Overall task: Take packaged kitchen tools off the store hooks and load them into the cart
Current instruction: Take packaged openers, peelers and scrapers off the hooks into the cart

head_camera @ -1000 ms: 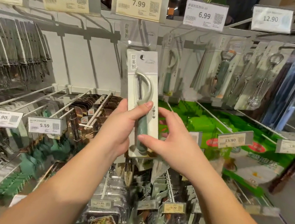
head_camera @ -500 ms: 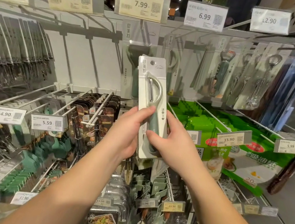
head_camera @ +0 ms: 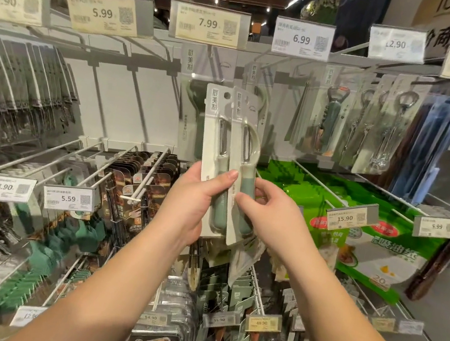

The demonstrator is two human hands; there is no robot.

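Peeler packs (head_camera: pixel 227 159), two on cards, off the hooks (head_camera: pixel 143 170), held upright and overlapping between both hands. Left hand (head_camera: pixel 193 203) thumb clamped over left card's handle; right hand (head_camera: pixel 267 211) fingers pinching right card's lower edge. Cart out of sight, loading not yet done; more packs hanging beyond fingertips

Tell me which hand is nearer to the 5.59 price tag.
Left. The left hand holds a packaged peeler just right of the 5.59 price tag; the right hand is farther right, beyond both peelers.
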